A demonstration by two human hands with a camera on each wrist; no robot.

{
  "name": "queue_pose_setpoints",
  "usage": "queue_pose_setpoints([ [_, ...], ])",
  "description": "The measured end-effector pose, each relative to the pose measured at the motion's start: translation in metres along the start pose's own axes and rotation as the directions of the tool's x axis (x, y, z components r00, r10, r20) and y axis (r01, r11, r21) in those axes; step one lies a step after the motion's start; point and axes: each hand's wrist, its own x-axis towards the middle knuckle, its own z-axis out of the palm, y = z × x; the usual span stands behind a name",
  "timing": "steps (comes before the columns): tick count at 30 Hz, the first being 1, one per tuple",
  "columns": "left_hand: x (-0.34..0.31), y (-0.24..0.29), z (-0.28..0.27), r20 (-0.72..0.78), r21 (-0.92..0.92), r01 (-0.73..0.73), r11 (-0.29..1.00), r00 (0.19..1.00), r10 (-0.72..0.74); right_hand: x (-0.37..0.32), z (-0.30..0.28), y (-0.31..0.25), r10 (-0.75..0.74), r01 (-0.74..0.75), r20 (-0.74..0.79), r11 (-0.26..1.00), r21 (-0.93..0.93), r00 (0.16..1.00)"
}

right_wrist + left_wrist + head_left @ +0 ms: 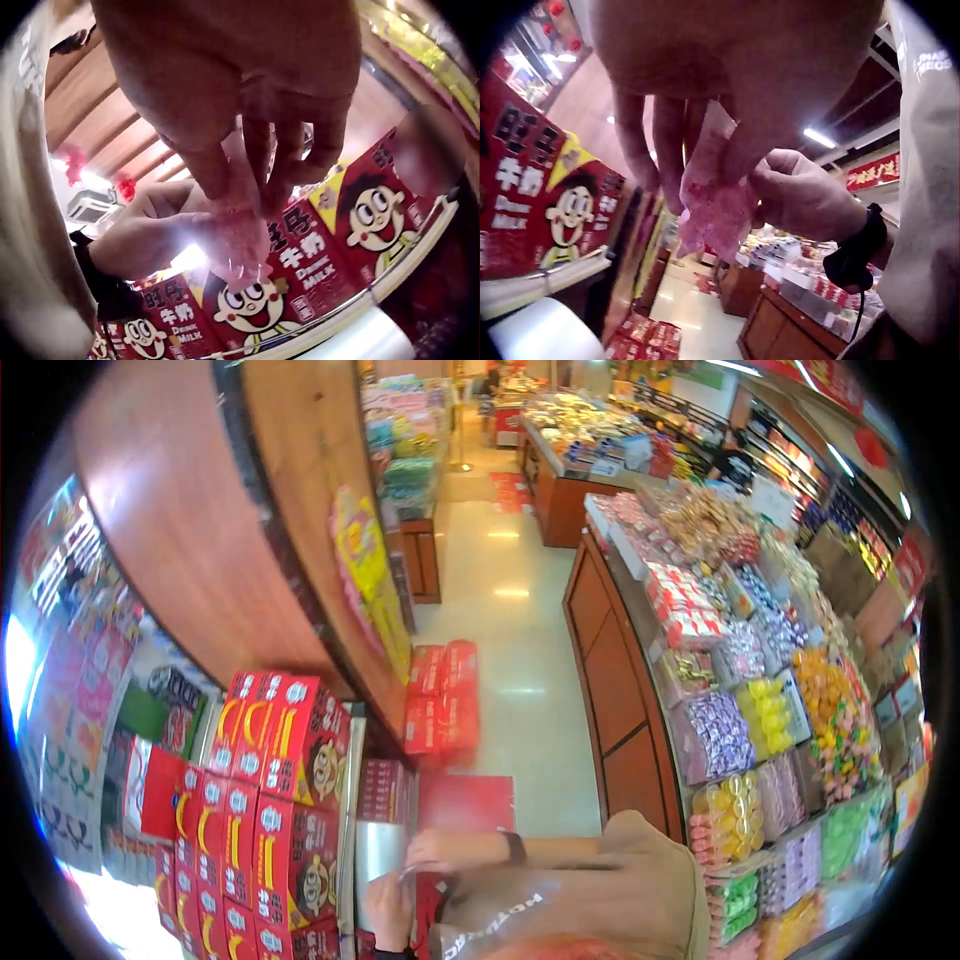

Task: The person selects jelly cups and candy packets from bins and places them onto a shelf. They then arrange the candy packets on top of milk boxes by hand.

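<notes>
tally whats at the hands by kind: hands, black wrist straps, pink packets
Hands: 2 (left hand, right hand)
Black wrist straps: 2 (right strap, left strap)
Pink packet: 1
Total: 5

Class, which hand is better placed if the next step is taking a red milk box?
Probably the left hand: it is nearer the red milk boxes than the right hand, though both hands seem to pinch the pink packet.
</notes>
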Motion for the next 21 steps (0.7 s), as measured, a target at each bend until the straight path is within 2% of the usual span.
queue_pose_setpoints([
  [2,0.025,0.02,0.019,0.084,-0.036,-0.1,0.994,0.991,0.103,-0.036,-0.025,-0.004,0.067,-0.068,-0.013,0.996,-0.056,0.998],
  [3,0.035,0.027,0.033,0.128,-0.057,-0.128,0.99,0.983,0.135,-0.053,-0.035,-0.003,-0.018,0.003,-0.089,0.987,-0.163,0.996],
  [6,0.066,0.063,0.06,0.214,-0.144,-0.218,0.965,0.945,0.246,-0.103,-0.05,0.004,0.172,-0.207,-0.193,0.962,-0.181,0.966],
  [9,0.09,0.102,0.086,0.269,-0.262,-0.279,0.924,0.898,0.347,-0.149,-0.07,-0.008,0.255,-0.314,-0.298,0.934,-0.17,0.92],
  [12,0.106,0.133,0.108,0.385,-0.307,-0.38,0.873,0.789,0.479,-0.191,-0.078,-0.02,0.485,-0.545,-0.382,0.836,-0.061,0.787],
  [13,0.11,0.14,0.118,0.423,-0.317,-0.406,0.857,0.749,0.51,-0.206,-0.078,-0.02,0.416,-0.504,-0.447,0.859,-0.092,0.792],
  [15,0.117,0.157,0.143,0.512,-0.295,-0.506,0.811,0.633,0.581,-0.239,-0.068,-0.018,0.516,-0.617,-0.454,0.781,-0.1,0.726],
  [16,0.123,0.173,0.141,0.548,-0.253,-0.541,0.802,0.603,0.58,-0.242,-0.075,-0.02,0.542,-0.64,-0.432,0.76,-0.113,0.72],
  [17,0.129,0.192,0.141,0.507,-0.386,-0.503,0.773,0.584,0.633,-0.251,-0.079,-0.033,0.57,-0.653,-0.466,0.757,-0.024,0.677],
  [18,0.136,0.205,0.142,0.551,-0.459,-0.472,0.753,0.514,0.657,-0.258,-0.091,-0.053,0.602,-0.662,-0.486,0.747,0.063,0.634],
  [19,0.136,0.207,0.154,0.554,-0.463,-0.484,0.743,0.496,0.669,-0.272,-0.076,-0.036,0.634,-0.66,-0.487,0.737,0.144,0.601],
  [21,0.136,0.211,0.182,0.573,-0.467,-0.493,0.734,0.465,0.676,-0.286,-0.079,-0.053,0.616,-0.642,-0.574,0.742,0.193,0.539],
])
